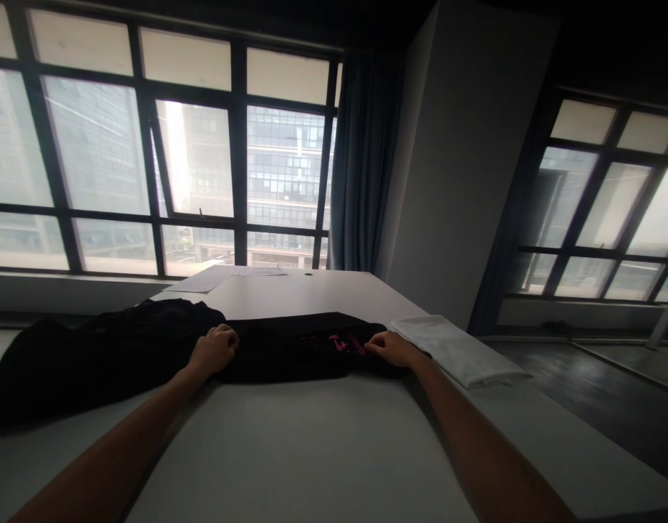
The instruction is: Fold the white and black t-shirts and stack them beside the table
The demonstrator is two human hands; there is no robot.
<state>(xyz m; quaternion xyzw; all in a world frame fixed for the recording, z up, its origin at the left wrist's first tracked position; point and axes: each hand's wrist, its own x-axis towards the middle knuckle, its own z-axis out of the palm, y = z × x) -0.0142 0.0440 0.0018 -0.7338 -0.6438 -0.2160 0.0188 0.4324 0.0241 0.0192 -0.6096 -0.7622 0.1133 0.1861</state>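
Note:
A black garment with a pink print (290, 356) lies across the white table (306, 443), its exact kind unclear. My left hand (214, 347) is closed on the cloth near its left part, the fingertips partly hidden. At the right end, beside the pink print, my right hand (391, 347) pinches the fabric. More black cloth (94, 356) is heaped to the left of my left hand; whether it belongs to the same garment I cannot tell.
A folded white cloth (459, 352) rests on the table just right of my right hand. Paper sheets (197, 280) lie at the far left end. Beyond stand windows (192, 160), a blue curtain (360, 160) and a pillar (448, 160).

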